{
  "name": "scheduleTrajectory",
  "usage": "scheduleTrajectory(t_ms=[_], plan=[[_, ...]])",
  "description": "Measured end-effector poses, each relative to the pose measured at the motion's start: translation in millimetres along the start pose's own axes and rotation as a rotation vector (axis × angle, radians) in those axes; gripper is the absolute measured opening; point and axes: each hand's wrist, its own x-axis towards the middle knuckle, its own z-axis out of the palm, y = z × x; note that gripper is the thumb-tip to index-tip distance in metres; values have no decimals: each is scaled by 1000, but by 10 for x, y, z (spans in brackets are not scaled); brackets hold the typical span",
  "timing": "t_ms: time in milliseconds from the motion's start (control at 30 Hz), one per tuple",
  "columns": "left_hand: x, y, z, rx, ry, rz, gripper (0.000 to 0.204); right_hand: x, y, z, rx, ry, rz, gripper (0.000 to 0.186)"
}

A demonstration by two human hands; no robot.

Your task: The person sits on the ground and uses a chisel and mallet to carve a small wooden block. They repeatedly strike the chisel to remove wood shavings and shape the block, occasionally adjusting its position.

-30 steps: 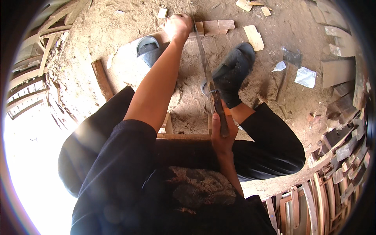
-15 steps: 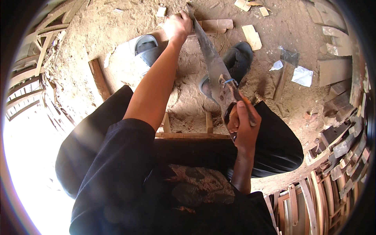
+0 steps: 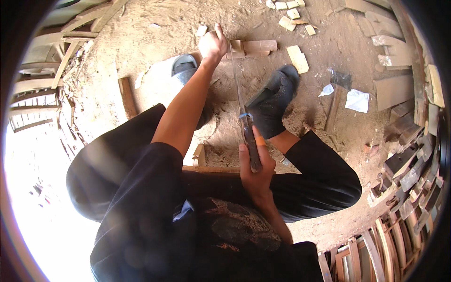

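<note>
My right hand (image 3: 258, 167) is wrapped round the dark handle of a handsaw (image 3: 238, 84). The saw's blade stands edge-on, a thin line running away from me, with blue binding near the handle. The blade's far end lies beside my left hand (image 3: 213, 47), at a reddish-brown wood piece (image 3: 256, 47) on the ground. My left hand is closed over the left part of that wood, its thumb stretched out away from me next to the blade. The fingers beneath are mostly hidden. A dark sandal (image 3: 277, 89) on my right foot is just short of the wood.
Another sandal (image 3: 184, 66) is left of the blade. Pale wood offcuts (image 3: 297, 59) lie on the dirt ground beyond and right. A brown stick (image 3: 127, 97) lies at left, white paper (image 3: 357, 100) at right. Stacked wood (image 3: 394, 91) lines the right side.
The saw has turned from showing its flat side to standing edge-on, and its handle has come left with my right hand. My left thumb now sticks out beside the blade. My right foot has shifted.
</note>
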Motion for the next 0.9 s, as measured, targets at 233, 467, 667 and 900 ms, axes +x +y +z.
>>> scheduleTrajectory(t_ms=[233,467,667,900], plan=[[86,447,-898,-128,7,359,61,-306,-106,-313,368,87,71,43],[802,280,-2052,24,264,929,49,-541,-632,-1038,999,433,171,52],[386,1198,-3092,75,-272,668,81,465,-2,-1331,663,452,77,36],[-496,1520,-3705,199,-405,903,62,1211,954,-1579,897,359,321,36]])
